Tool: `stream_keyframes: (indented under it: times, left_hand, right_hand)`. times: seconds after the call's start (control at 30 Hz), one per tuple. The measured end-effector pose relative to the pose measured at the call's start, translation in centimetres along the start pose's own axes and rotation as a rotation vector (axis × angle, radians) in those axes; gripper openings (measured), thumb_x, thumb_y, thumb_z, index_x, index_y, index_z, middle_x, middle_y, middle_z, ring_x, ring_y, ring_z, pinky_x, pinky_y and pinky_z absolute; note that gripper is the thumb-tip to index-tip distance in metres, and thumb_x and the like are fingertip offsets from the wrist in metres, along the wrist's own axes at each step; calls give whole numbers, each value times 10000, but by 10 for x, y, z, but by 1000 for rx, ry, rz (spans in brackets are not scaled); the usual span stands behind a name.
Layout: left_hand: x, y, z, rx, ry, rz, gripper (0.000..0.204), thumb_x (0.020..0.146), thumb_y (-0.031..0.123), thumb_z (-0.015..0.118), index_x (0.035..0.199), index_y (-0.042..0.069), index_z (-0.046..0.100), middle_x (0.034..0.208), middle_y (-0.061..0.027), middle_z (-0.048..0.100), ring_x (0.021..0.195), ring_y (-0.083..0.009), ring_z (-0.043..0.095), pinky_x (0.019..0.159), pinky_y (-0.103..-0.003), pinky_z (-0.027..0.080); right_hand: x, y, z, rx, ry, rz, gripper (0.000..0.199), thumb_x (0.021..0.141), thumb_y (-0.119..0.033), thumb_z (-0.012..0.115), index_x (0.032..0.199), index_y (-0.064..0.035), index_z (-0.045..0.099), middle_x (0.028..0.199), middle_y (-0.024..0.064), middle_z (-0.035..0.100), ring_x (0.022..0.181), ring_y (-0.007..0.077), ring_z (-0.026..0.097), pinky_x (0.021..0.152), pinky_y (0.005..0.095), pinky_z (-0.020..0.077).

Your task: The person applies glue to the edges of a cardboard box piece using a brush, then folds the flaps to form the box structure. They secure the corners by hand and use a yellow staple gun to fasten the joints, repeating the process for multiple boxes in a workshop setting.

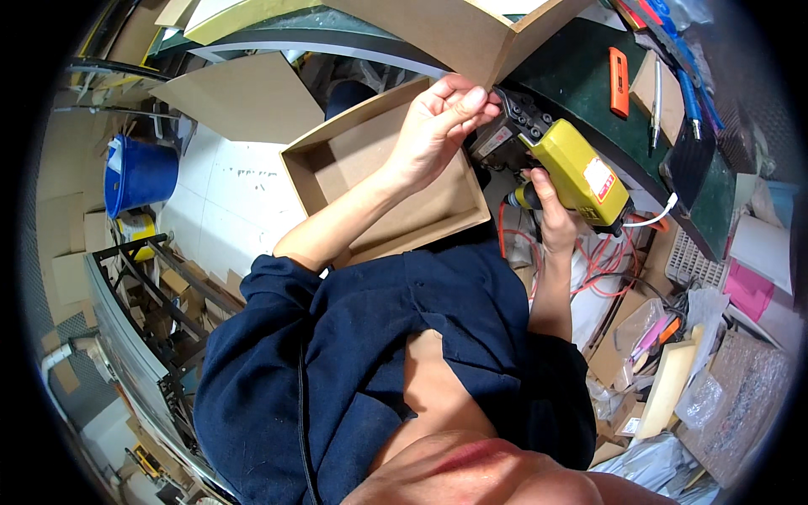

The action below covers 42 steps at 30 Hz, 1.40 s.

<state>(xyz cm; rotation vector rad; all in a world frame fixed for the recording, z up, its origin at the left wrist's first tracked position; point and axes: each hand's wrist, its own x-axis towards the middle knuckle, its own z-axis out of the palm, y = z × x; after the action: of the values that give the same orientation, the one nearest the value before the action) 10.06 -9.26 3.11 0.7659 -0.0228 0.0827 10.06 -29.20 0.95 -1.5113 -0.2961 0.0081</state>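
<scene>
My right hand (551, 210) grips a yellow-green nail gun (568, 156) from below, its black nose pointing up and left. That nose meets the lower corner of a brown fibreboard box (459, 46) on the bench. Close by, my left hand (442, 122) has thumb and fingers pinched together at this corner, right beside the gun's nose. Whatever lies between the fingertips is too small to make out. Below my left forearm, a second shallow fibreboard box (307, 181) rests tilted at my lap, its inside facing up.
On the dark green bench top (572, 59) lie an orange utility knife (619, 82), a silver pen-like tool (656, 105) and blue-handled tools (690, 101). Red hoses (602, 269) hang below. A blue bucket (141, 177) stands left; scrap and packaging (732, 396) pile up at right.
</scene>
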Motion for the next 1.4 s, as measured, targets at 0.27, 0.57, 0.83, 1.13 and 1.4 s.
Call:
stream_keyframes:
  times: [0.27, 0.57, 0.83, 1.13, 1.4]
  left_hand:
    - [0, -3, 3, -8, -11, 46, 271, 913, 171, 635, 1157, 91, 549, 969, -24, 662, 877, -78, 632, 848, -230, 495]
    - [3, -6, -2, 103, -36, 109, 217, 932, 174, 606, 1105, 47, 578, 966, -42, 658, 900, -102, 626, 874, -260, 483]
    - [3, -5, -4, 28, -31, 42, 176, 929, 181, 611, 1061, 65, 594, 958, -35, 657, 898, -95, 628, 868, -249, 487]
    - [3, -1, -4, -11, -49, -28, 134, 919, 194, 630, 982, 80, 597, 958, -26, 659, 885, -81, 630, 856, -234, 497]
    - [4, -6, -7, 45, -55, 34, 162, 927, 196, 619, 1025, 69, 600, 960, -25, 648, 881, -71, 612, 859, -231, 488]
  right_hand:
    - [0, -2, -2, -49, -21, -46, 190, 817, -22, 707, 1004, 10, 688, 950, 68, 707, 858, 150, 665, 785, 274, 503]
    - [0, -3, 0, 8, -5, -6, 206, 820, -22, 708, 1021, 14, 681, 966, 68, 703, 861, 146, 660, 786, 272, 499]
    - [0, -4, 0, -6, -22, -39, 205, 823, -24, 706, 1024, 11, 682, 964, 62, 702, 858, 143, 659, 778, 267, 500]
    - [1, -4, 1, 17, -20, -8, 210, 823, -15, 702, 1031, 10, 680, 967, 68, 702, 857, 143, 661, 770, 266, 503]
    - [1, -2, 1, -22, -25, -67, 220, 821, -17, 705, 1038, 11, 678, 968, 70, 702, 856, 146, 662, 765, 268, 504]
